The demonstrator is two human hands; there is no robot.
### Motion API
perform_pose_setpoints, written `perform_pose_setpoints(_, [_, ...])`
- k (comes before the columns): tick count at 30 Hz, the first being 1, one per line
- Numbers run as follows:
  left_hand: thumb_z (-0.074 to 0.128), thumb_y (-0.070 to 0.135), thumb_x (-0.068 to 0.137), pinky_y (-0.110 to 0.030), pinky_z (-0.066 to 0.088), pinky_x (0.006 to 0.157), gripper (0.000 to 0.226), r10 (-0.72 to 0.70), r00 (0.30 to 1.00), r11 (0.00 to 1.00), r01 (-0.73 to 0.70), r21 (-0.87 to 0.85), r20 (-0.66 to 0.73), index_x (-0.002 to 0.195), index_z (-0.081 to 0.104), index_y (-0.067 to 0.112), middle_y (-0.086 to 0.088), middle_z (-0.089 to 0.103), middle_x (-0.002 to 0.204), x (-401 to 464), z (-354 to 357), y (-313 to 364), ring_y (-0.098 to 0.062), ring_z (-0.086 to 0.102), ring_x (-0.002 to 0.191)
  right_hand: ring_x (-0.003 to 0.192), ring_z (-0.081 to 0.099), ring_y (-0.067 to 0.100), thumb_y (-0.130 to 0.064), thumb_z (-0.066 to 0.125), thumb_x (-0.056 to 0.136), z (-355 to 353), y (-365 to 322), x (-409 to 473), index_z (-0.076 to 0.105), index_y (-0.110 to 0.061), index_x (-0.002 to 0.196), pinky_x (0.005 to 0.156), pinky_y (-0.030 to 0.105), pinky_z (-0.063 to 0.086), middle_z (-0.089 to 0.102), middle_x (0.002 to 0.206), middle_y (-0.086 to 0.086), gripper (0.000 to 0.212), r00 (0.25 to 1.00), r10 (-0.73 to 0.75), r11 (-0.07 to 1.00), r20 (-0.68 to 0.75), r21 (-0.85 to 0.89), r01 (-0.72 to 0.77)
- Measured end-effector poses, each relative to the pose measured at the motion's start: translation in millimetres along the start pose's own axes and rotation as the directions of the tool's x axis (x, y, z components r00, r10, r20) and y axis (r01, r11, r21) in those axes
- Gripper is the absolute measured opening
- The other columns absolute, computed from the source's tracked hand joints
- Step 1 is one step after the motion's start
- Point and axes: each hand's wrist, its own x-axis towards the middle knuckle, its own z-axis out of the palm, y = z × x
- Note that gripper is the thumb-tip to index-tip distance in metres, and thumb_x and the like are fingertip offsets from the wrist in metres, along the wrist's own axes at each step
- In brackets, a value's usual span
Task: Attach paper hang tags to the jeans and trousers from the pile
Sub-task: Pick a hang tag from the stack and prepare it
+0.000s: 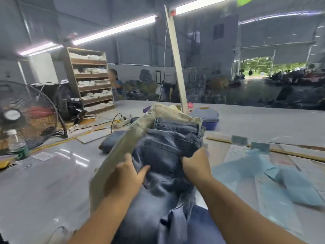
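Faded blue denim jeans (165, 155) on glossy smooth table (52, 173)

Your bare forearms reach forward side by side; your left hand (125, 175) and right hand (194, 165) both grip fabric, fingers curled.

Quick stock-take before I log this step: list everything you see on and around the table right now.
jeans: one, blue denim, lifted at centre
beige trousers: one, beige, left of jeans
folded jeans: one, blue, on table behind
paper sheets: several, light blue, table right, blurred
fan: one, black, table left
water bottle: one, clear, green label, near fan
shelf: one, wooden, white stock, back left
power strip: one, white, mid-table
left hand: grips trousers
right hand: grips jeans
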Motion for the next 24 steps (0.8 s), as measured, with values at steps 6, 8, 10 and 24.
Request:
perform_pose_setpoints(6, [0.076, 0.046, 0.078, -0.031, 0.042, 0.053, 0.043, 0.173, 0.967, 0.984, -0.178, -0.009, -0.184, 0.094, 0.055, 0.011, -0.020, 0.068, 0.080, 36.1, 12.6, -8.6, -0.040, 0.067, 0.069, 0.120, 0.044, 0.022, -0.015, 0.059, 0.090, 25.1, 15.0, 14.9, 0.029, -0.016, 0.142, 0.105, 0.041, 0.038, 0.044, 0.135, 0.002, 0.060, 0.931, -0.314, 0.940, -0.185, 0.074, 0.332])
perform_pose_setpoints(8, [0.071, 0.048, 0.080, -0.028, 0.034, 0.052, 0.044, 0.228, 0.929, 0.974, -0.219, 0.063, -0.291, 0.095, 0.055, 0.010, -0.021, 0.066, 0.072, 61.7, 6.2, -2.5, -0.042, 0.065, 0.061, 0.130, 0.036, 0.022, -0.014, 0.058, 0.091, 29.8, -0.1, 26.0, 0.023, -0.017, 0.149, 0.112, 0.037, 0.028, 0.038, 0.146, 0.003, 0.068, 0.874, -0.404, 0.903, -0.270, 0.035, 0.428])
perform_pose_setpoints(10, [0.066, 0.053, 0.084, -0.031, 0.033, 0.055, 0.049, 0.178, 0.952, 0.983, -0.162, 0.082, -0.250, 0.100, 0.052, 0.009, -0.024, 0.067, 0.077, 80.5, 13.0, 0.4, -0.044, 0.065, 0.068, 0.137, 0.028, 0.024, -0.021, 0.058, 0.093, 35.5, -10.6, 40.6, 0.011, -0.014, 0.154, 0.110, 0.035, 0.020, 0.024, 0.158, 0.005, 0.077, 0.861, -0.412, 0.911, -0.299, -0.109, 0.398])
perform_pose_setpoints(24, [0.071, 0.035, 0.086, -0.055, 0.046, 0.083, 0.067, 0.105, 0.978, 0.967, -0.058, 0.250, -0.179, 0.132, 0.048, -0.008, -0.033, 0.053, 0.123, 76.8, 52.4, -5.9, -0.050, 0.053, 0.110, 0.138, 0.019, 0.032, -0.049, 0.035, 0.097, 63.6, 5.1, 70.7, -0.006, -0.008, 0.152, 0.108, 0.048, 0.022, 0.012, 0.159, 0.011, 0.080, 0.920, -0.340, 0.861, -0.193, -0.456, 0.223])
